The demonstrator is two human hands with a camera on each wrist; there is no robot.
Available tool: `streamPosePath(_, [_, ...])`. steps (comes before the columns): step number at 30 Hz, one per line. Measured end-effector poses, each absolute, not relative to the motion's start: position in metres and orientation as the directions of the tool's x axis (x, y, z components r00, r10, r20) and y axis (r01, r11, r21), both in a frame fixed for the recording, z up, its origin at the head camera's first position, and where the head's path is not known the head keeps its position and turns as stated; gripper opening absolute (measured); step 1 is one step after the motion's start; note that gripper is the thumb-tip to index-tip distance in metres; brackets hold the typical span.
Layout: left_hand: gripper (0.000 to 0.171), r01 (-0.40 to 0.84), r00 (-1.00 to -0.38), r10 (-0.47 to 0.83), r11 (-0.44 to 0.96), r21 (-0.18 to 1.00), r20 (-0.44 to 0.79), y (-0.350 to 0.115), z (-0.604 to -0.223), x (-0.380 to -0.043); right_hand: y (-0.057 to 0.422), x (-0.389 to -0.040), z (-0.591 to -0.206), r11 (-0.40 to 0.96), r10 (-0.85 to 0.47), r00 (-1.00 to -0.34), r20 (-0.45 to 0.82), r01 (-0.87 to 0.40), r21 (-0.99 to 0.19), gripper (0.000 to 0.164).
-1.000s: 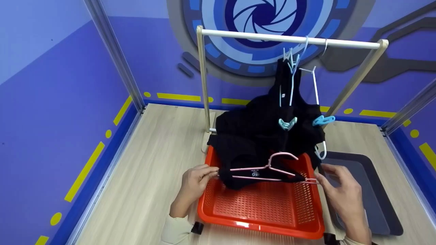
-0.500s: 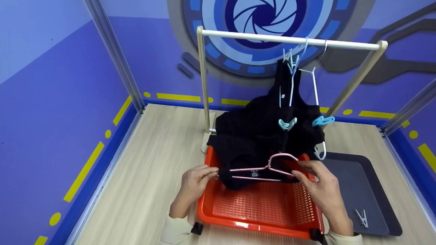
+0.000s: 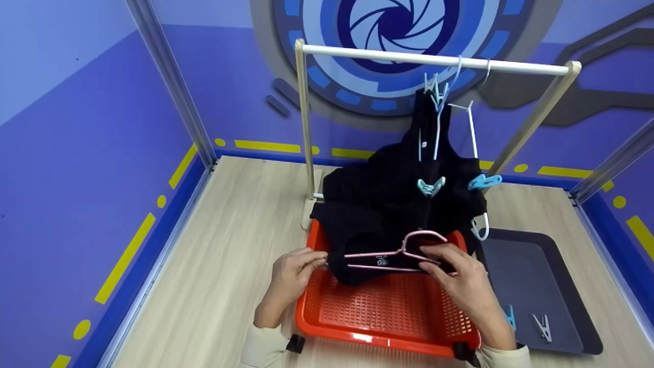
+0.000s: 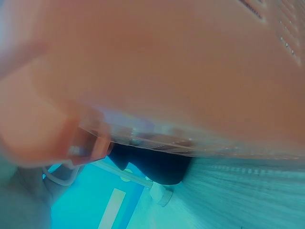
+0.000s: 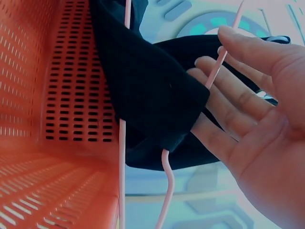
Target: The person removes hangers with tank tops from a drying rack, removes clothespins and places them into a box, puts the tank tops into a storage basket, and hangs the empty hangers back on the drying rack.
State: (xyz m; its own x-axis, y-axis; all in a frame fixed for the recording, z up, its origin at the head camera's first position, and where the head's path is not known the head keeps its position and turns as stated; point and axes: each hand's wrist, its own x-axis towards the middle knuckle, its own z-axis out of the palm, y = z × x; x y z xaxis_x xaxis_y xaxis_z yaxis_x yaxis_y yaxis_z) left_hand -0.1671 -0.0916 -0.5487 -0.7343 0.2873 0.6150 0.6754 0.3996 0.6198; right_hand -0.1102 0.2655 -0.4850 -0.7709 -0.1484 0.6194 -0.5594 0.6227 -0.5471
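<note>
Over a red perforated basket (image 3: 388,342) lies a black sleeveless top (image 3: 352,225) with a pink hanger (image 3: 373,253) inside its neck opening. My left hand (image 3: 296,273) pinches the hanger's left end beside the shoulder strap; in the left wrist view this hand blurs across most of the picture. On the other side my right hand (image 3: 465,281) pinches the hanger's right arm near the hook, between thumb and index finger. Its remaining fingers reach behind the black strap (image 5: 147,90) in the right wrist view, where the hanger's bare end sticks out past the fabric.
Behind the basket stands a rack with a white rail (image 3: 378,53). Black clothing (image 3: 398,174) hangs there from blue and white hangers, with a blue clothespin (image 3: 485,181) on it. A grey tray (image 3: 531,271) to the right holds a blue clothespin (image 3: 511,317) and a pale one (image 3: 542,327).
My right hand has moved left from the hanger's right end to its arm near the hook. The clothespins on the tray have come into sight. My left hand has stayed put.
</note>
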Motion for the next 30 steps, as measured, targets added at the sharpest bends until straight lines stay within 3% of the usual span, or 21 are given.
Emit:
streamPosePath(9, [0.016, 0.678, -0.731, 0.273, 0.402, 0.616, 0.626, -0.091, -0.549, -0.167, 0.26, -0.111, -0.486, 0.582, -0.186, -0.74, 0.646, -0.613, -0.534, 0.038])
streamPosePath(20, [0.011, 0.66, -0.751, 0.305, 0.389, 0.643, 0.586, -0.094, -0.545, -0.166, 0.257, -0.109, -0.483, 0.602, -0.181, -0.763, 0.621, -0.585, -0.543, 0.038])
streamPosePath(30, [0.025, 0.62, -0.784, 0.265, 0.276, 0.735, 0.561, -0.099, -0.53, -0.159, 0.25, -0.107, -0.482, 0.645, -0.184, -0.686, 0.704, -0.625, -0.441, 0.04])
